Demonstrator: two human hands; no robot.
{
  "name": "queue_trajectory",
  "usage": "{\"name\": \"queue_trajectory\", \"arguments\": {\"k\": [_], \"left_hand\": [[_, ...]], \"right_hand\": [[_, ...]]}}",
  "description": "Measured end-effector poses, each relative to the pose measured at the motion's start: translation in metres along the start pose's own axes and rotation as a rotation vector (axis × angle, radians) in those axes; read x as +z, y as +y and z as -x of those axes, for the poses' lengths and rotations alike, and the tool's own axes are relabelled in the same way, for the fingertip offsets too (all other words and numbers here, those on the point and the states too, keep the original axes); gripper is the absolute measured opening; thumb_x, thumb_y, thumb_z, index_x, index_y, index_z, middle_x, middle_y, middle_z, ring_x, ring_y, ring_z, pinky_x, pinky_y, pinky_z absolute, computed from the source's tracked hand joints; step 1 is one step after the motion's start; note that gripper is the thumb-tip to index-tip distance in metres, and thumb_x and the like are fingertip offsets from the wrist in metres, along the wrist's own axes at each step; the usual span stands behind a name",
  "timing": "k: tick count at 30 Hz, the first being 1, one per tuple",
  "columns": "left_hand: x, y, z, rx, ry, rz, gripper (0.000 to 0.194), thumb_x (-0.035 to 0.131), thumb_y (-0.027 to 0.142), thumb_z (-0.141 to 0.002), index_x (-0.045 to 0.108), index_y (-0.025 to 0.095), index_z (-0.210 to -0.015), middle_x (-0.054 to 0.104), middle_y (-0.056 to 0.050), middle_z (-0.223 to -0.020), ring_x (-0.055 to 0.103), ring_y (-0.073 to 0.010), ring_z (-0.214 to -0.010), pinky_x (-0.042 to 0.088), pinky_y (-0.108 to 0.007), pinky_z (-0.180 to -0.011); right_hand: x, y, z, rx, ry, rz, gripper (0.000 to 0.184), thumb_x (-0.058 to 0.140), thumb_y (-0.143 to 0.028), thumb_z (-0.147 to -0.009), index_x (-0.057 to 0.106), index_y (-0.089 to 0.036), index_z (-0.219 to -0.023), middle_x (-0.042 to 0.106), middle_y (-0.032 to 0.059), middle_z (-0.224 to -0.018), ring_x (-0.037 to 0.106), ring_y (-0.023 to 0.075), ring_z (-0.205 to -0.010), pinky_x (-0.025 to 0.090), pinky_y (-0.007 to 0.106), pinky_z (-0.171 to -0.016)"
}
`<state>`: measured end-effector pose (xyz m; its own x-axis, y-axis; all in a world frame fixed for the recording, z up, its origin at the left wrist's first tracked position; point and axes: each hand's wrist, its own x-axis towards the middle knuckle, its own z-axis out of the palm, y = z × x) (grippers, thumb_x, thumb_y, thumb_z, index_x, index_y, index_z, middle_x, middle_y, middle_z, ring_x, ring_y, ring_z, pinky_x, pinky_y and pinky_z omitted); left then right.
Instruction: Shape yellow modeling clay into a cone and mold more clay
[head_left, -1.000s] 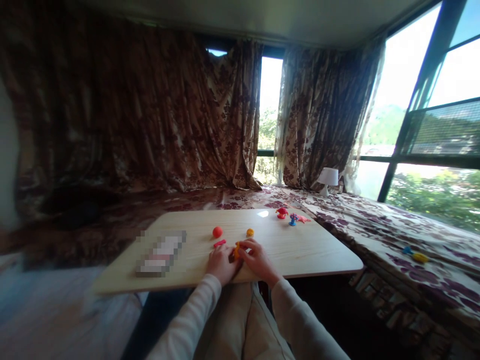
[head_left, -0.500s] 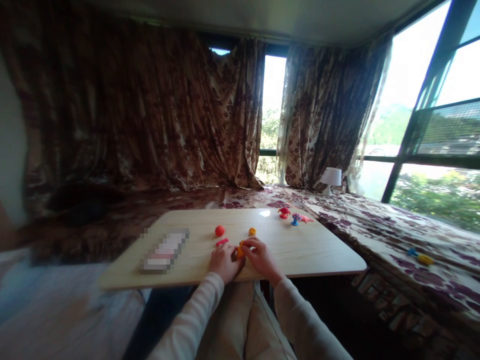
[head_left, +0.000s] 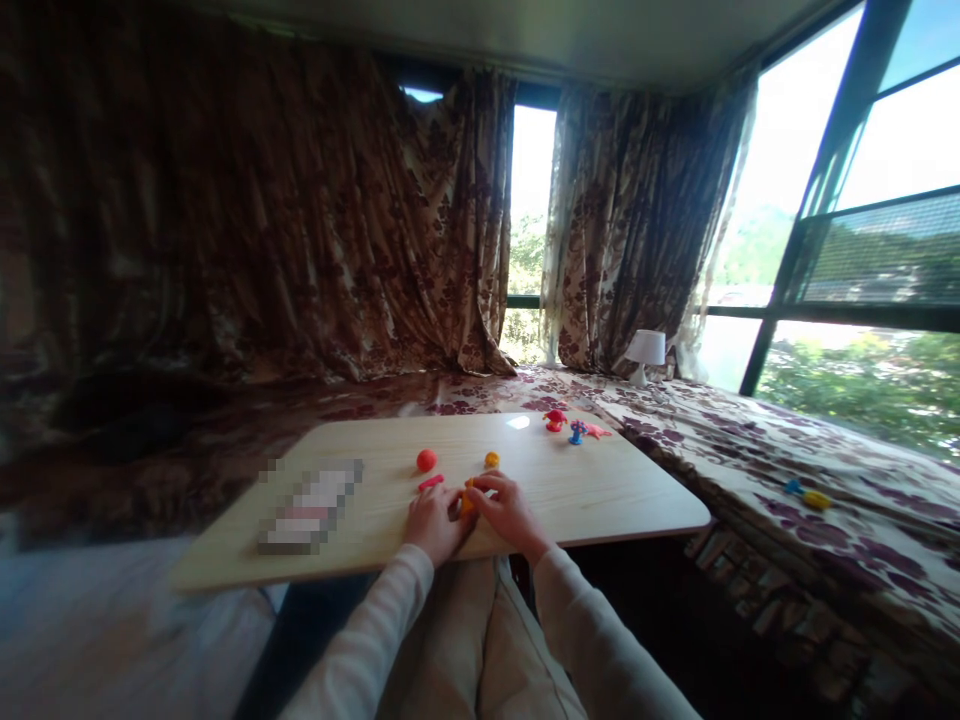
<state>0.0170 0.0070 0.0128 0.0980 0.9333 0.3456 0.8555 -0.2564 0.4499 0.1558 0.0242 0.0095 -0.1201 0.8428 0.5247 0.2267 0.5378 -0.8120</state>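
Between the fingers of both hands is a small yellow-orange lump point(head_left: 469, 498) that looks like modelling clay; its lower part is hidden. My left hand point(head_left: 435, 522) closes on it from the left, and my right hand point(head_left: 507, 510) pinches it from the right near the table's front edge. A pink-red clay roll point(head_left: 430, 482) lies just beyond my left fingers, with a red ball point(head_left: 426, 460) behind it. Past my right fingertips sits a small yellow-orange piece point(head_left: 491, 460).
On the light wooden table point(head_left: 615, 500) stand a red figure point(head_left: 554, 421) and a blue figure point(head_left: 577, 432), beside a flat pink figure point(head_left: 598, 431). A pixelated flat box point(head_left: 311, 508) lies left. The bedding at right holds a blue-and-yellow item point(head_left: 814, 498) and a white lamp point(head_left: 646, 348).
The view has shifted slightly back and forth. My hands stay together around the yellow-orange lump, with small finger movements. Things on the table keep their places.
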Motion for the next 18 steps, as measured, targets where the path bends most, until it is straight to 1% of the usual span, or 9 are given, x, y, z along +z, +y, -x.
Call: {"name": "queue_trajectory", "arguments": {"k": [3, 6, 9, 12, 16, 18], "left_hand": [[0.0009, -0.0008, -0.0006, 0.004, -0.003, -0.009, 0.031, 0.061, 0.037, -0.076, 0.068, 0.021, -0.101, 0.066, -0.008, -0.102, 0.053, -0.0266, -0.112, 0.039, -0.037, -0.094], [0.0014, -0.0012, -0.0008, 0.01, -0.002, -0.015, 0.029, 0.06, 0.038, -0.076, 0.069, 0.022, -0.099, 0.066, -0.008, -0.102, 0.052, -0.0274, -0.114, 0.039, -0.038, -0.094], [0.0015, -0.0017, -0.0004, 0.02, -0.002, -0.016, 0.03, 0.059, 0.039, -0.077, 0.068, 0.023, -0.101, 0.066, -0.007, -0.101, 0.049, -0.0277, -0.118, 0.039, -0.038, -0.095], [0.0015, -0.0022, 0.0001, 0.03, -0.009, -0.015, 0.032, 0.059, 0.04, -0.077, 0.068, 0.024, -0.103, 0.066, -0.007, -0.102, 0.049, -0.028, -0.117, 0.039, -0.039, -0.095], [0.0016, -0.0023, 0.0001, 0.041, -0.012, -0.014, 0.031, 0.059, 0.039, -0.077, 0.068, 0.023, -0.102, 0.066, -0.007, -0.101, 0.051, -0.0281, -0.114, 0.04, -0.039, -0.094], [0.0014, -0.0016, 0.0003, 0.045, -0.013, -0.012, 0.03, 0.06, 0.038, -0.076, 0.069, 0.023, -0.1, 0.065, -0.007, -0.1, 0.052, -0.0277, -0.112, 0.04, -0.039, -0.093]], "right_hand": [[-0.0001, -0.0013, 0.0003, -0.008, 0.0, 0.016, 0.022, 0.058, -0.03, -0.081, 0.073, -0.015, -0.073, 0.062, 0.0046, -0.079, 0.059, 0.0157, -0.073, 0.046, 0.024, -0.059], [0.0004, -0.0006, -0.0001, -0.016, 0.009, 0.02, 0.025, 0.058, -0.033, -0.081, 0.072, -0.015, -0.071, 0.062, 0.0046, -0.078, 0.058, 0.0157, -0.072, 0.046, 0.024, -0.059], [0.0, -0.0003, -0.0006, -0.02, 0.018, 0.021, 0.03, 0.055, -0.034, -0.083, 0.07, -0.015, -0.067, 0.062, 0.0043, -0.076, 0.058, 0.0156, -0.071, 0.046, 0.026, -0.063], [-0.0012, -0.002, -0.0001, -0.026, 0.016, 0.018, 0.036, 0.05, -0.034, -0.087, 0.069, -0.015, -0.063, 0.062, 0.004, -0.074, 0.058, 0.0153, -0.072, 0.046, 0.027, -0.068], [-0.0015, -0.0021, 0.0011, -0.028, 0.007, -0.001, 0.023, 0.057, -0.031, -0.081, 0.071, -0.016, -0.072, 0.064, 0.0044, -0.079, 0.06, 0.0158, -0.073, 0.046, 0.024, -0.062], [-0.0011, -0.0003, 0.001, -0.022, 0.016, -0.006, 0.02, 0.059, -0.03, -0.079, 0.071, -0.015, -0.071, 0.063, 0.0048, -0.078, 0.06, 0.0162, -0.072, 0.046, 0.024, -0.059]]}}
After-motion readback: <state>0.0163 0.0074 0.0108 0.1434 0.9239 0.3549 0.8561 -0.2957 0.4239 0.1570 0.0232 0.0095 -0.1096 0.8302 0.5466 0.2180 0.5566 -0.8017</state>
